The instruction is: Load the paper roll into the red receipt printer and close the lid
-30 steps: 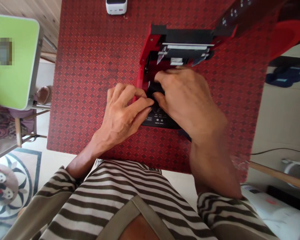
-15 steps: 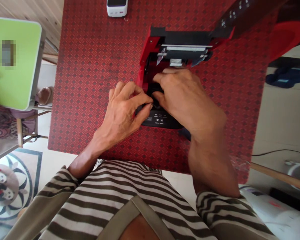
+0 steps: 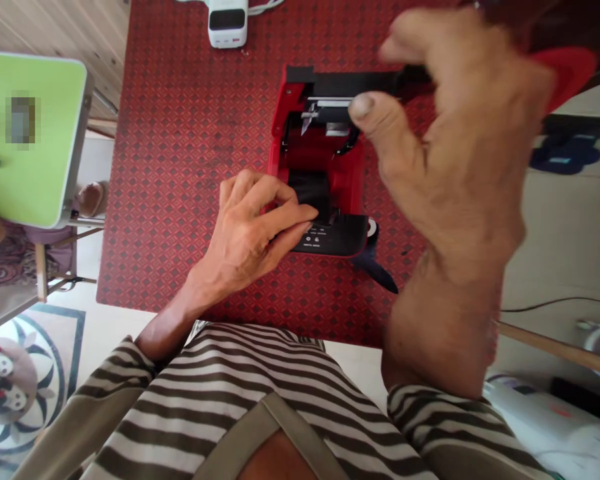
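Observation:
A red and black machine (image 3: 357,180) stands on the table with its hinged lid (image 3: 330,83) raised. Its front panel (image 3: 325,245) is black with small white icons. Inside the red bay, toward the front, lies a black block-like part (image 3: 307,187). My left hand (image 3: 260,220) has thumb and forefinger pinched together at the near edge of that part; whatever sits between the fingertips is hidden. Above the machine's right side is my right hand (image 3: 460,127), thumb and fingers apart, slightly blurred and holding nothing visible. It covers the right part of the lid.
A red patterned cloth (image 3: 180,133) covers the table. A white box with a dark screen and cables (image 3: 227,23) sits at the far edge. A dark blue item (image 3: 375,267) lies beside the machine's front right corner. Left stands a green-topped table (image 3: 40,180).
My right hand has left the machine's bay and risen up and right, its fingers spreading. My left hand stays pinched near the front of the bay, where more of the inside now shows.

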Action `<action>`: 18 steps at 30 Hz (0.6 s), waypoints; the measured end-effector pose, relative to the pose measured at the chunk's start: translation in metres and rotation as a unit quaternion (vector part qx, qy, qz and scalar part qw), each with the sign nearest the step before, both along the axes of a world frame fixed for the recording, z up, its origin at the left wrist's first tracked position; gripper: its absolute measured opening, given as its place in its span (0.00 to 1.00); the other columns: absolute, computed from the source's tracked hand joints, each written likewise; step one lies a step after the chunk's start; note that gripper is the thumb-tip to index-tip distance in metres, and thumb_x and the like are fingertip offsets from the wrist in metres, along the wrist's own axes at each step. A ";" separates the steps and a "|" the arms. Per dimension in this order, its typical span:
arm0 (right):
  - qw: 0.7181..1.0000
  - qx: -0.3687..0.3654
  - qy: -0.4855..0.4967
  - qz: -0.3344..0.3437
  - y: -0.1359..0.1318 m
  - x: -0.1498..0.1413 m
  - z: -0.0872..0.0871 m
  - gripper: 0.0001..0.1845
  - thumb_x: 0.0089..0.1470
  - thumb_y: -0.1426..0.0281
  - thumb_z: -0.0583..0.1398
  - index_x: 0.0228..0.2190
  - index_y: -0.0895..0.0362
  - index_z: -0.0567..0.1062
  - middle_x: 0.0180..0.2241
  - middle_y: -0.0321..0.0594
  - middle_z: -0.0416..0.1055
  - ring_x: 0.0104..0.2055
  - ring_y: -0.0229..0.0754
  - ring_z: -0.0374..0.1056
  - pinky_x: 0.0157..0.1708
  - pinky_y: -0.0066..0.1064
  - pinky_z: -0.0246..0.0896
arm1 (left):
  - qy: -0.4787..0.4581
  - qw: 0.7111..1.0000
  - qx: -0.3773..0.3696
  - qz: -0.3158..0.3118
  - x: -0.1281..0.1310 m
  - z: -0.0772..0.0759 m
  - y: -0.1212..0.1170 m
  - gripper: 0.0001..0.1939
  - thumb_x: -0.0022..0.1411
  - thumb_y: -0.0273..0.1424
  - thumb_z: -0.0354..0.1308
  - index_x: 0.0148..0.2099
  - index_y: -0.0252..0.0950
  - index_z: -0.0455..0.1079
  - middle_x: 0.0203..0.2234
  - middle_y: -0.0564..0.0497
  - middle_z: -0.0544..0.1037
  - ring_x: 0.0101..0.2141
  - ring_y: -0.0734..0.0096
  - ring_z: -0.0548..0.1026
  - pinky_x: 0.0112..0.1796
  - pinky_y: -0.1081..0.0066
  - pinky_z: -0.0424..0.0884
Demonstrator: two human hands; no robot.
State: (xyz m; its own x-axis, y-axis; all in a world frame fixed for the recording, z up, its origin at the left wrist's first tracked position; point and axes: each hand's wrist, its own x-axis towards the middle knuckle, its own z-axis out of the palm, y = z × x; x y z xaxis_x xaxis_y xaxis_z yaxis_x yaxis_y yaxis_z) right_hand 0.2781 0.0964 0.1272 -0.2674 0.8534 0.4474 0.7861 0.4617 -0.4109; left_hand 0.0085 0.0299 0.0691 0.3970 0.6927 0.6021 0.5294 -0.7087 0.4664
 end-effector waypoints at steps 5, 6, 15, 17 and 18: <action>0.997 0.062 -0.050 -0.012 -0.015 -0.009 -0.004 0.32 0.95 0.51 0.49 0.66 0.51 0.89 0.59 0.48 0.93 0.64 0.61 0.89 0.69 0.57 0.80 | 0.035 0.999 -0.001 -0.007 0.002 0.004 -0.009 0.09 0.93 0.32 0.68 0.62 0.47 0.89 0.50 0.48 0.88 0.55 0.52 0.81 0.59 0.50 0.75; 0.997 0.054 -0.046 -0.017 -0.022 -0.010 -0.002 0.30 0.95 0.53 0.49 0.65 0.49 0.90 0.58 0.46 0.94 0.63 0.59 0.90 0.70 0.55 0.80 | 0.040 0.999 0.003 0.000 0.002 0.004 -0.010 0.08 0.93 0.32 0.68 0.62 0.47 0.89 0.50 0.48 0.87 0.55 0.52 0.81 0.59 0.50 0.75; 0.998 0.039 0.017 0.041 -0.074 -0.006 -0.011 0.17 0.89 0.67 0.62 0.65 0.49 0.91 0.60 0.48 0.95 0.64 0.59 0.92 0.66 0.55 0.88 | 0.060 0.997 0.038 0.029 0.003 0.005 -0.017 0.07 0.93 0.32 0.67 0.62 0.45 0.88 0.44 0.49 0.84 0.46 0.55 0.79 0.48 0.55 0.69; 0.997 0.040 0.035 0.056 -0.084 -0.006 -0.018 0.18 0.88 0.70 0.62 0.66 0.50 0.90 0.62 0.48 0.95 0.66 0.60 0.92 0.69 0.55 0.88 | 0.062 0.997 0.044 0.027 0.003 0.004 -0.017 0.07 0.93 0.31 0.67 0.62 0.45 0.88 0.43 0.49 0.83 0.44 0.56 0.78 0.46 0.56 0.69; 0.996 0.041 0.042 0.064 -0.088 -0.005 -0.022 0.19 0.87 0.71 0.62 0.67 0.51 0.90 0.63 0.48 0.95 0.66 0.60 0.92 0.70 0.56 0.89 | 0.063 0.997 0.046 0.025 0.003 0.004 -0.016 0.07 0.93 0.31 0.67 0.62 0.45 0.88 0.43 0.49 0.83 0.43 0.57 0.78 0.46 0.56 0.70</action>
State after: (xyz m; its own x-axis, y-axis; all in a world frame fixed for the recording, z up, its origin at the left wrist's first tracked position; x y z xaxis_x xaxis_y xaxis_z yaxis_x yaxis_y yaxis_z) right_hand 0.2728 0.0088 0.1050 -0.3301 0.7751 0.5388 0.6839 0.5898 -0.4295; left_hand 0.0112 0.0137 0.0728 0.4394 0.6582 0.6113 0.6157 -0.7162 0.3287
